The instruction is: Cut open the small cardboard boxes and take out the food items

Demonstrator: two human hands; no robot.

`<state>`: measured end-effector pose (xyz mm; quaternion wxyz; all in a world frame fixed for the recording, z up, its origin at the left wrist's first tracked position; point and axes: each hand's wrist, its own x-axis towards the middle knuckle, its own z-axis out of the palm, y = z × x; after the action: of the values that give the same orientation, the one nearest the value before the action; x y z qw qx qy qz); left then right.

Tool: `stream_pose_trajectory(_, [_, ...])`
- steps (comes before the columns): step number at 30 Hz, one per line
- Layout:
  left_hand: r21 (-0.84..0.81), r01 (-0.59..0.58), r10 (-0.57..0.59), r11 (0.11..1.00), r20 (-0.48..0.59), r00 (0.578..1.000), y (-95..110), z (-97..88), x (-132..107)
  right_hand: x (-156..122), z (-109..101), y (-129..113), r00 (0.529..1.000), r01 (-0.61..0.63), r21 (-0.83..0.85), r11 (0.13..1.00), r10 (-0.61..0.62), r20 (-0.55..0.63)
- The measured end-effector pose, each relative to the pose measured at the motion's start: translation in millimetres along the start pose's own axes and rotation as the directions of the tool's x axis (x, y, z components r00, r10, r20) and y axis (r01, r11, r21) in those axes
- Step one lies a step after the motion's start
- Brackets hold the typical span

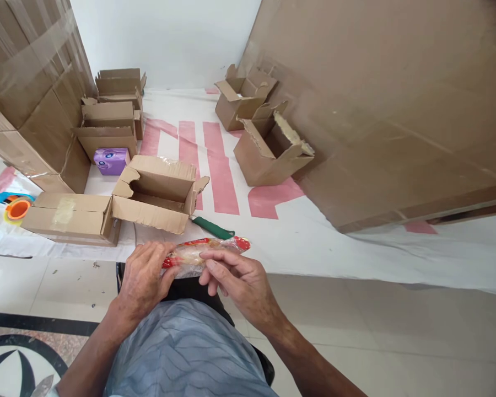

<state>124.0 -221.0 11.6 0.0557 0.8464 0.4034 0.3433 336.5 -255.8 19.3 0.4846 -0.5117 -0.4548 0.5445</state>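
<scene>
A clear plastic packet (189, 257) with red printed ends lies at the table's front edge, just above my lap. My left hand (144, 273) grips its left end, with the thumb below and the fingers on top. My right hand (236, 275) is over the packet's right half, index finger and thumb stretched toward its middle, the other fingers loosely curled. The fingertips are at the film; whether they pinch any of it is hard to see. Just behind the packet lies a green-handled tool (213, 227), its far end hidden beside the open cardboard box (152, 212).
A closed, taped box (72, 218) stands at left, near tape rolls (19, 208). Behind are a purple tissue pack (111, 161) and open boxes (107, 140). Two more open boxes (254, 162) stand right of centre. Large cardboard (388, 110) fills the right; stacked cartons (37, 94) rise at left.
</scene>
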Motion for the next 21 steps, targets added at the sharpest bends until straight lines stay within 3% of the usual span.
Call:
stream_pose_trajectory(4, [-0.008,-0.006,0.007,1.000,0.020,1.000,-1,-2.9,2,2,-8,-5,0.999,0.031,-0.026,0.999,-0.031,0.017])
stream_pose_trajectory(7, [-0.018,-0.010,0.010,1.000,0.040,0.999,-2,-4.7,3,7,-22,-22,0.983,0.172,-0.113,0.979,-0.163,0.084])
stream_pose_trajectory(11, [-0.055,-0.022,0.026,0.998,0.062,0.998,-6,-7.8,10,22,-39,-53,0.890,0.424,-0.295,0.856,-0.334,0.312])
stream_pose_trajectory(16, [-0.130,0.015,0.003,0.991,0.143,0.990,-17,-10.0,22,47,-44,-76,0.768,0.568,-0.364,0.738,-0.316,0.557])
stream_pose_trajectory(18, [-0.153,0.044,-0.017,0.987,0.177,0.984,-22,-10.0,26,55,-44,-79,0.761,0.569,-0.374,0.732,-0.297,0.576])
stream_pose_trajectory(21, [-0.180,0.056,-0.019,0.982,0.200,0.980,-26,-10.2,29,59,-42,-80,0.783,0.509,-0.339,0.791,-0.263,0.564])
